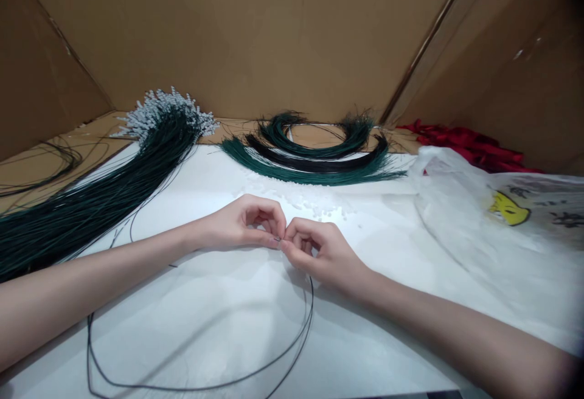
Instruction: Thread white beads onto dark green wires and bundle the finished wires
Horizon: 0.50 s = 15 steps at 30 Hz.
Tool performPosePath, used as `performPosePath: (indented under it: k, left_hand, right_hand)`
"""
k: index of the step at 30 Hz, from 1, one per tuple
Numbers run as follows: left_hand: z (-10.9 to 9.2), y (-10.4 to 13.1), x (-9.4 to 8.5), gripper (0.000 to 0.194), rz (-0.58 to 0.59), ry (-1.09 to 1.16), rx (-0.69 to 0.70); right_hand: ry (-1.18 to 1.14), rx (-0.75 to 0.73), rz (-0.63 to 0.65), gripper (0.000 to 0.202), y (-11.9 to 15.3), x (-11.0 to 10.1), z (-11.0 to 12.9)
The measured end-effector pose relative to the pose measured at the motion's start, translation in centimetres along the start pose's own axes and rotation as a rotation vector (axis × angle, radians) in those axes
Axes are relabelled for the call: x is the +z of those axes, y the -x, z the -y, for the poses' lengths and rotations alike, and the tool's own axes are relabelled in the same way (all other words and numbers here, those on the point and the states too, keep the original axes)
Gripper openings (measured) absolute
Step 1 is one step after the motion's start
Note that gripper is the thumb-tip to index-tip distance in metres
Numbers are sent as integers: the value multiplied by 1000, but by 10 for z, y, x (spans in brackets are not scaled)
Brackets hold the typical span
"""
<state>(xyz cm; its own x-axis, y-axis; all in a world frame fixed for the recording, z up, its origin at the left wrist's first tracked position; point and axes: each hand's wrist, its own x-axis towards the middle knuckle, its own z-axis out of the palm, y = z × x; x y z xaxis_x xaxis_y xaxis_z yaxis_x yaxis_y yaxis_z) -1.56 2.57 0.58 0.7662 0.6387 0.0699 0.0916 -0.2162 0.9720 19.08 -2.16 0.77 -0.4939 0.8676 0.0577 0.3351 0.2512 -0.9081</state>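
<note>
My left hand (pixel 255 221) and my right hand (pixel 323 250) meet fingertip to fingertip over the white sheet (pixel 219 314). Thumb and forefinger of each are pinched together on a thin dark cord (pixel 312 301), whose short dark end shows between the fingertips. From below my right hand the cord hangs in a wide loop across the front of the sheet and passes under my left forearm. Whether a bead sits in the pinch is hidden by the fingers. Just behind my hands lie many small white beads (pixel 296 195), loosely scattered.
At left lies a thick bundle of dark green cords (pixel 137 180) with white beaded ends (pixel 168 113). Curved bundles of green and black cords (pixel 314 171) lie behind the beads. To the right are a clear plastic bag (pixel 456 204) and red cloth (pixel 474 146). Cardboard walls (pixel 255 34) enclose the back.
</note>
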Motion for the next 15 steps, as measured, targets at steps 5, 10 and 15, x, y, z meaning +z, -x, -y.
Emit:
performPosePath:
  k: [5,10,15]
  left_hand:
    - [0,0,0,14,5,-6,-11]
    - [-1,0,0,12,5,-6,-8]
    - [-1,0,0,11,6,-3,0]
  right_hand:
    - [-16,2,-2,11,2,0,0]
    - [-12,-8,4,11,1,0,-2]
    - [-14,-12,2,10,0,0,-1]
